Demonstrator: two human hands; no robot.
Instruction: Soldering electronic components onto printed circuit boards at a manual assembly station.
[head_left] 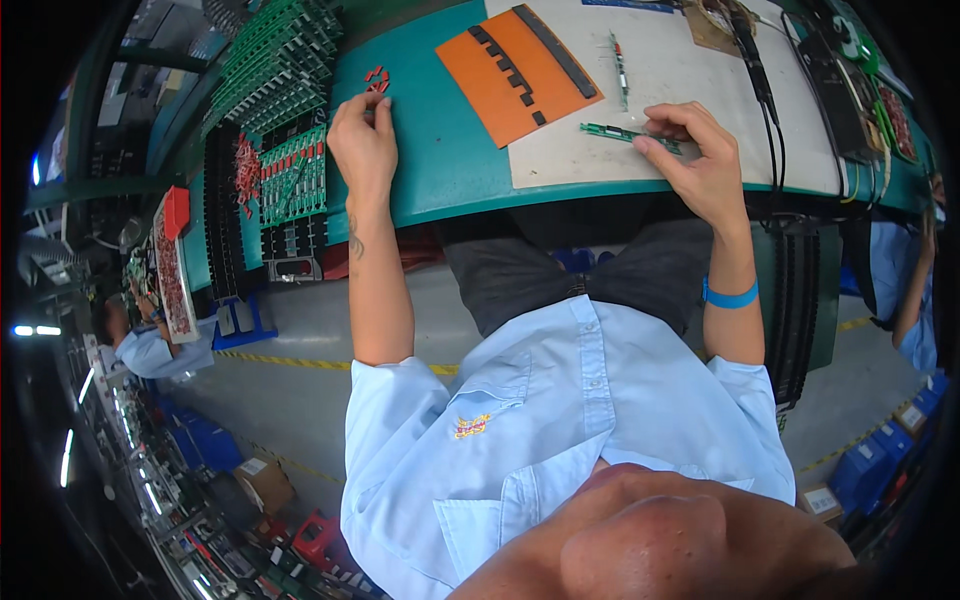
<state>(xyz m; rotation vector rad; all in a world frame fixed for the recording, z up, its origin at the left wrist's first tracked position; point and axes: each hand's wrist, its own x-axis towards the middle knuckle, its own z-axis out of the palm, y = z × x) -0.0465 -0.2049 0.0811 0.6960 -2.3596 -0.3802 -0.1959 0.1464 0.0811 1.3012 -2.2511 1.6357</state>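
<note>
My right hand (700, 155) pinches a narrow green circuit board (607, 131) between thumb and fingers, just above the white mat. My left hand (365, 140) is closed, fingers curled at a small pile of red parts (377, 76) on the teal table; what its fingertips hold, if anything, is hidden. Between the hands lies an orange board (490, 95) with black strips along it. Farther off, a second narrow board with a red part (619, 72) rests on the white mat (560, 165).
On the left stand stacked green circuit boards (275, 70), a black rack of boards with red parts (293, 175) and loose red pieces (246, 165). Cables (765, 95) and a black box (838, 95) occupy the right. Other people sit at both sides.
</note>
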